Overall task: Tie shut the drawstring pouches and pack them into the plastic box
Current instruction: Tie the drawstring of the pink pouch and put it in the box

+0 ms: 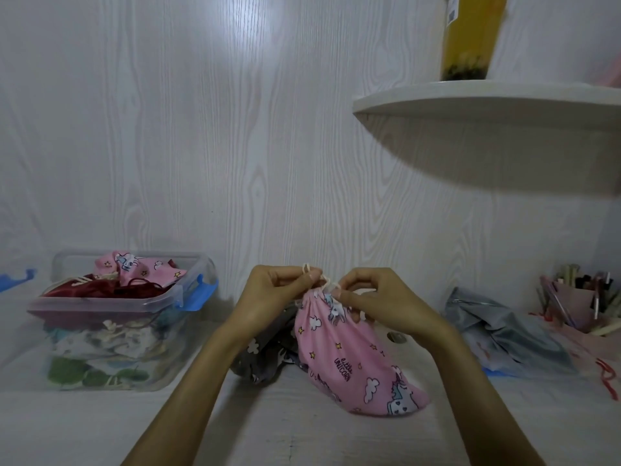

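Far left: a blue lid clip (16,279) at the frame edge. Left: the plastic box (114,317), transparent with blue latches and no lid on it, already holds several pouches; a second pink pouch (141,269) and a dark red pouch (100,290) lie on top and rise above the rim.

Centre: the left hand (279,297) pinches one end of the cream drawstring (321,280) between thumb and fingertips. Below and between the forearms lies a grey patterned pouch (265,354), apparently not yet tied, partly hidden behind the pink one.

Centre right: the pink unicorn pouch (349,351) is held up by its gathered neck, its lower end resting on the white tabletop (302,425). The right hand (379,297) pinches the other cord end, close beside the left hand, both clamped on cord just above the neck.

Step in hand, judged: knotting the cord. To do it well, keep the neck fully gathered while crossing the ends, pull both ends apart evenly, and seat the knot against the fabric so the mouth cannot reopen.

Orientation: the pouch's long axis runs diagonally, mouth pointing up and far-left toward the hands, closed bottom pointing near-right on the table.

Right: a grey zipped bag (497,331) lies on the table; beyond it a pink holder of pens (578,297) and loose red cord (608,378). Above, a wall shelf (487,99) carries a yellow container (470,35).
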